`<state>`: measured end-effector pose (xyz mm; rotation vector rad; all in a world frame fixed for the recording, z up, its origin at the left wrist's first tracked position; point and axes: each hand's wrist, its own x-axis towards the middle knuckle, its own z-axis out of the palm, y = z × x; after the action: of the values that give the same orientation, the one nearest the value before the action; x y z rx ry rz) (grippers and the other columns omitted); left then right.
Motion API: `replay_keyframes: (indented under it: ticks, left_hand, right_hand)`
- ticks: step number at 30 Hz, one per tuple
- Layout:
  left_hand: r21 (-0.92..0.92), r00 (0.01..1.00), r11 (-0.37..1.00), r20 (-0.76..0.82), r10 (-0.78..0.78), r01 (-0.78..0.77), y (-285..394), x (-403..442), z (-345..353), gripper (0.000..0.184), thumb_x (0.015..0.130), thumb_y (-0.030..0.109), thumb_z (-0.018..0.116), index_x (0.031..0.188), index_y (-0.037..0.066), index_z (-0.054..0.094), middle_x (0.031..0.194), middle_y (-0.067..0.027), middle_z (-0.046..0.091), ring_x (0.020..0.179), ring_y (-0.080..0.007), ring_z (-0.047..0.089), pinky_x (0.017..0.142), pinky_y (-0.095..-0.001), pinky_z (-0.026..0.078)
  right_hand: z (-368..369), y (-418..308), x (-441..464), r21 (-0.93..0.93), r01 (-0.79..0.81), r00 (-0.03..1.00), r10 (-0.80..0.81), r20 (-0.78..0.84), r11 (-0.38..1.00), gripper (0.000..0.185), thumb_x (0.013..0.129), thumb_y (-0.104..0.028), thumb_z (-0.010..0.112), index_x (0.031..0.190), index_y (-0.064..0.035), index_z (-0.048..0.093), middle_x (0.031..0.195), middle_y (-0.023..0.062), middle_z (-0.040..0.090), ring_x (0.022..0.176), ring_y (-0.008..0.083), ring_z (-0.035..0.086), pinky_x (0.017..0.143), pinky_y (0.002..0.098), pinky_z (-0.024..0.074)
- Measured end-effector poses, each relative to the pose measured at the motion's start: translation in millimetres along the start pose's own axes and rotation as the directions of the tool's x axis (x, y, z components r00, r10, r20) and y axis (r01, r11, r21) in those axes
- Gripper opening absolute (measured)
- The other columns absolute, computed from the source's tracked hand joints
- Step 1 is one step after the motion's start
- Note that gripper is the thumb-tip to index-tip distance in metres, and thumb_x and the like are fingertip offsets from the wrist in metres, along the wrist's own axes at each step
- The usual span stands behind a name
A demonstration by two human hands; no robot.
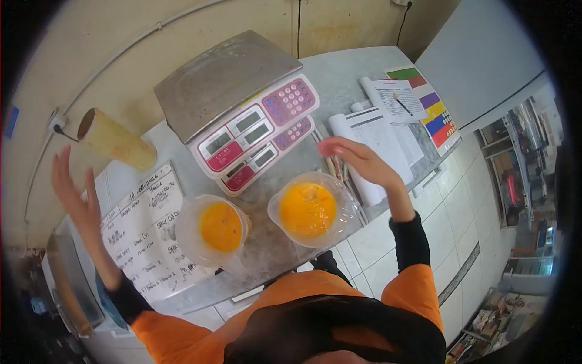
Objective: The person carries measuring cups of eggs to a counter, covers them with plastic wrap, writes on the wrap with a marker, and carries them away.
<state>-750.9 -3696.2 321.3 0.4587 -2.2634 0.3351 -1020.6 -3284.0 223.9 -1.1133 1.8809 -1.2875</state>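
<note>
Nothing is gripped—both hands are raised, the left hand [79,191] held open near the cardboard tube [118,141], the right hand [361,161] open near the right container [348,212]. A hands-free moment is judged; any lift would call for a level grip. Beside it the left container [189,225], also holding orange-yellow liquid, is set on the table [339,76] before the scale [242,112]. Tiled floor [424,221] is seen beyond.
</note>
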Motion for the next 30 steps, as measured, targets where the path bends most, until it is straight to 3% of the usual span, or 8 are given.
replay_keyframes:
  ticks: [2,3,5,10,16,19,24,30]
  left_hand:
    - [-0.521,0.983,0.839,-0.004,-0.185,0.156,43.4,-81.0,-53.1,0.048,0.084,0.023,0.049,0.118,-0.009,0.043,0.118,-0.0212,0.050,0.112,-0.0327,0.047,0.098,-0.0408,0.031]
    - [-0.776,0.813,0.359,0.317,-0.488,0.519,91.8,-121.8,-81.0,0.050,0.078,0.030,0.056,0.108,-0.010,0.051,0.110,-0.0227,0.054,0.105,-0.0335,0.052,0.093,-0.0397,0.037]
    - [-0.950,0.903,-0.096,0.247,0.351,0.297,154.8,-146.4,-90.2,0.040,0.072,0.036,0.058,0.093,0.003,0.065,0.093,-0.0144,0.063,0.099,-0.0257,0.058,0.084,-0.0378,0.044]
    - [-0.389,0.337,0.087,0.874,0.351,0.917,306.8,-244.4,-10.9,0.043,0.088,0.019,0.053,0.125,0.002,0.041,0.110,-0.0123,0.057,0.098,-0.0205,0.057,0.084,-0.0307,0.044]
    - [-0.202,0.410,-0.467,0.818,0.402,0.861,392.7,-231.6,13.5,0.041,0.088,0.020,0.054,0.124,0.006,0.039,0.120,-0.0126,0.050,0.099,-0.0202,0.056,0.083,-0.0309,0.045]
    - [-0.035,0.199,-0.619,0.960,0.197,0.784,409.6,-225.2,6.0,0.039,0.087,0.018,0.055,0.121,0.006,0.039,0.123,-0.0119,0.048,0.103,-0.0209,0.054,0.081,-0.0298,0.046]
    - [0.028,0.137,-0.981,0.989,0.055,0.192,427.5,-230.6,3.0,0.027,0.088,0.010,0.049,0.114,0.003,0.043,0.117,-0.0148,0.051,0.103,-0.0245,0.055,0.086,-0.0319,0.048]
    - [-0.155,0.082,-0.985,0.985,-0.149,0.080,447.3,-208.0,-3.0,0.028,0.083,-0.001,0.052,0.110,0.001,0.043,0.108,-0.0137,0.052,0.100,-0.0229,0.055,0.087,-0.0280,0.048]
  right_hand:
    - [-12.0,13.4,-38.4,-0.003,-0.057,0.998,0.057,-0.018,0.998,0.039,0.095,-0.032,0.035,0.123,-0.0068,0.048,0.110,0.0088,0.057,0.101,0.0165,0.054,0.094,0.0289,0.0383]
    - [-15.2,20.2,-55.8,0.099,-0.165,0.986,0.167,-0.011,0.981,0.040,0.095,-0.033,0.035,0.124,-0.0065,0.047,0.112,0.0096,0.056,0.103,0.0159,0.052,0.094,0.0288,0.0379]
    - [-8.7,42.4,-76.4,0.202,-0.268,0.963,0.269,0.024,0.942,0.042,0.095,-0.033,0.036,0.125,-0.0063,0.046,0.113,0.0104,0.055,0.104,0.0153,0.051,0.094,0.0286,0.0375]
    - [15.6,92.9,-87.5,0.106,-0.402,0.909,0.382,0.165,0.910,0.054,0.092,-0.039,0.042,0.128,0.0012,0.039,0.121,0.0098,0.050,0.111,0.0137,0.046,0.096,0.0269,0.0334]
    - [4.9,111.2,-85.2,0.553,-0.517,0.855,0.415,0.310,0.654,0.033,0.089,-0.030,0.052,0.110,-0.0055,0.051,0.099,-0.0013,0.052,0.088,0.0057,0.047,0.077,0.0217,0.0386]
    - [-5.6,113.9,-84.1,0.690,-0.447,0.894,0.261,0.365,0.569,0.016,0.088,-0.020,0.054,0.100,-0.0100,0.053,0.090,-0.0054,0.050,0.081,0.0041,0.047,0.072,0.0204,0.0396]
    - [-15.7,99.1,-76.9,0.743,-0.469,0.883,0.272,0.383,0.477,0.010,0.086,-0.010,0.053,0.096,-0.0115,0.052,0.085,-0.0051,0.049,0.078,0.0062,0.050,0.071,0.0205,0.0415]
    - [11.3,124.8,-62.9,0.819,-0.348,0.937,0.184,0.296,0.456,0.012,0.084,0.000,0.050,0.091,-0.0085,0.052,0.083,-0.0025,0.053,0.075,0.0081,0.054,0.070,0.0210,0.0465]
